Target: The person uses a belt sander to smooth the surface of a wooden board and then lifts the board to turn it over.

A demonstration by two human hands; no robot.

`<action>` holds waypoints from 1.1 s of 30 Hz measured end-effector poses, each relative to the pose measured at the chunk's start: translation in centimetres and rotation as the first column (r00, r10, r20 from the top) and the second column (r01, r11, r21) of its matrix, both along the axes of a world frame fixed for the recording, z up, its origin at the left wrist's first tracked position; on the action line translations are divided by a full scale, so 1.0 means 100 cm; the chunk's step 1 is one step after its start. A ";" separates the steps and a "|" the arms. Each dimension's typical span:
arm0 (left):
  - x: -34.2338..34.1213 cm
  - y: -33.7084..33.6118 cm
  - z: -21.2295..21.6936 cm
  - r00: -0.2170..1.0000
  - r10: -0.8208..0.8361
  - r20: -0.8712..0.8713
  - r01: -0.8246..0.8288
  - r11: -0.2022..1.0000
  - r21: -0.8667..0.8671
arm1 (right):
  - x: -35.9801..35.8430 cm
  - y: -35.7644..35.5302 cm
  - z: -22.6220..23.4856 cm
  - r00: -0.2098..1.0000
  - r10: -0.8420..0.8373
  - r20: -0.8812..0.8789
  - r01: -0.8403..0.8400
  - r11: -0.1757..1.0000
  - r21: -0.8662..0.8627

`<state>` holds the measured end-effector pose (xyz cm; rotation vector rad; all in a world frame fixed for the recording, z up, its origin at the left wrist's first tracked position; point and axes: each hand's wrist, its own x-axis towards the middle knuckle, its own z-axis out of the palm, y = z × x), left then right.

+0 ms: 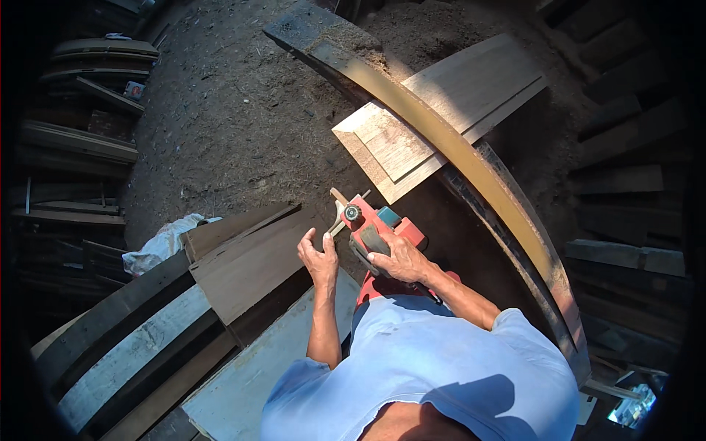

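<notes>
A red power tool [408, 229] is held to the left of the long yellowish beam [448, 137], its handle gripped by the right hand [403, 260]. Farther from the beam, the left hand [319, 261] is held with thumb and fingers parted; whether the tool is touched cannot be told. A wooden panel [393, 143] is crossed by the beam.

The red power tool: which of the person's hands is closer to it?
Right: the right hand is on the red power tool, gripping it. The left hand is beside it, to the left.
</notes>
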<state>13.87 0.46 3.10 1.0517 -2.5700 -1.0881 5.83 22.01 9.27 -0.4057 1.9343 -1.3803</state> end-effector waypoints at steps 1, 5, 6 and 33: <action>0.016 0.007 0.000 0.999 0.043 0.011 -0.043 0.999 0.029 | 0.000 0.001 0.005 1.000 0.010 -0.001 -0.010 1.000 -0.024; 0.047 0.049 0.007 0.999 0.018 0.032 -0.027 0.944 0.329 | 0.003 0.007 0.011 0.998 -0.036 -0.049 0.031 0.993 -0.112; 0.042 0.062 0.017 1.000 -0.024 -0.004 0.023 0.934 0.355 | 0.000 0.010 0.022 0.999 -0.033 -0.009 0.031 0.992 -0.121; -0.091 0.044 0.004 0.987 -0.051 -0.152 0.094 0.952 0.292 | -0.091 -0.027 -0.004 0.961 -0.161 -0.225 0.141 0.985 -0.100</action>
